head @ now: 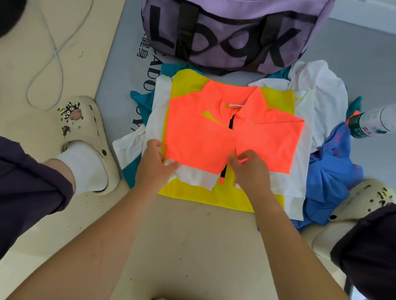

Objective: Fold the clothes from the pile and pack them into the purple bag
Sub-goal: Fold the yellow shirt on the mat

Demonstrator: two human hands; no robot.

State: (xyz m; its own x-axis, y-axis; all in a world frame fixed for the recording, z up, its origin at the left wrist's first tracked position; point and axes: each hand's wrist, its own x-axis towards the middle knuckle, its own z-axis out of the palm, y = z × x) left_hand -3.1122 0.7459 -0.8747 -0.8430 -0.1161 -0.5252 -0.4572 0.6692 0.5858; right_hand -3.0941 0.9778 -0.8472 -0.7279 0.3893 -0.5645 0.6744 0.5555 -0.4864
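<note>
The orange and yellow zip-neck jersey (228, 138) lies flat just ahead of my hands, sleeves folded in across its chest, on top of the rest of the pile. My left hand (156, 164) pinches the white cuff (196, 178) of the left sleeve near the hem; my right hand (251, 172) has its fingers curled down on the other sleeve end beside the zip, though I cannot tell whether it grips or only presses. The fabric looks thin, light and limp, probably slick sports knit, so I judge it will slide and unfold unless I hold both hem corners and lift evenly. Beyond the jersey, touching the pile's far edge, sits the purple bag (230, 36), mouth open. A white shirt (321, 90) and a blue garment (331, 171) lie to my right, with a plastic bottle (380, 120) past them. All this is on the floor, part grey mat (122, 48), part beige.
</note>
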